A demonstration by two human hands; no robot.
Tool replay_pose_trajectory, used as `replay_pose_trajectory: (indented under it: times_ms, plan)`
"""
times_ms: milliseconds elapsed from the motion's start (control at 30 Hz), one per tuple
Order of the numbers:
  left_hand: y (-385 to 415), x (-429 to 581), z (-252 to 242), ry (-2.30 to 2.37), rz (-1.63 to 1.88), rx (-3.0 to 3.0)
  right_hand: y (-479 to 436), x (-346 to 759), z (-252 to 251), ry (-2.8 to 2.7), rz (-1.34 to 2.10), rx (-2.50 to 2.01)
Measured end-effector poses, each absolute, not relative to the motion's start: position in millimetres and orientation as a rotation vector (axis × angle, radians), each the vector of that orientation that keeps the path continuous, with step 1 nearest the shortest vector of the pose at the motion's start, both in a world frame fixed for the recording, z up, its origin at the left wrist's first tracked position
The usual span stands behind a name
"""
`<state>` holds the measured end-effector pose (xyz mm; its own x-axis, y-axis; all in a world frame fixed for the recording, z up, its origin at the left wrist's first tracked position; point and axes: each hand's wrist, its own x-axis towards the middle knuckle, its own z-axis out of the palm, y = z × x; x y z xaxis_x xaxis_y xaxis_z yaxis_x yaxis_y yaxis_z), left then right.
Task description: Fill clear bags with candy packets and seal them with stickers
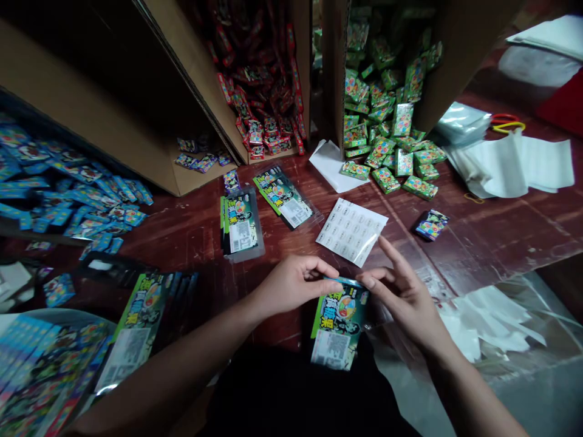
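Green pouch [339, 321] is held near centre, above the lap [291, 394]. Left grip [291, 282] pinches its top edge; right grip [405, 297] pinches the top corner, index raised. Hazard: so light a pinch may slip and drop the pouch.

Forearms converge, left hand [291, 282] pinching, right hand [410, 300] with fingers [392, 255] seemingly spread.

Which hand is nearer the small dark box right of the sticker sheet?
Right. The right hand is below-left of the small dark box; the left hand is farther left, across the green packet both hold.
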<state>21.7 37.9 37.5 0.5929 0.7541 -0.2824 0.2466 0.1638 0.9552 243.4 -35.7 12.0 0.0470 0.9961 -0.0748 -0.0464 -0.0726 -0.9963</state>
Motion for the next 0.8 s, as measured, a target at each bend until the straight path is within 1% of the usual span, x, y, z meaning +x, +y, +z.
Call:
replay_pose_trajectory:
  times_ms: [100, 200, 400, 633, 733, 800]
  plan:
    - [29, 23, 32, 0.912, 0.468, 1.422, -44, 254, 6, -1.217, 1.266, -1.249]
    - [25, 27, 29, 0.916, 0.489, 1.426, -48, 257, 1, -1.281, 1.195, -1.285]
    - [27, 28, 27, 0.833, 0.519, 1.374, -47, 251, 4, -1.069, 1.203, -1.315]
    - [30, 27, 23, 0.816, 0.54, 1.506, -63, 265, 3, -1.605, 0.962, -1.326]
    - [30, 30, 23, 0.834, 0.531, 1.542, -56, 274, 16, -1.639, 0.92, -1.361]
    - [29, 33, 23, 0.852, 0.513, 1.574, -45, 276, 30, -1.677, 0.962, -1.348]
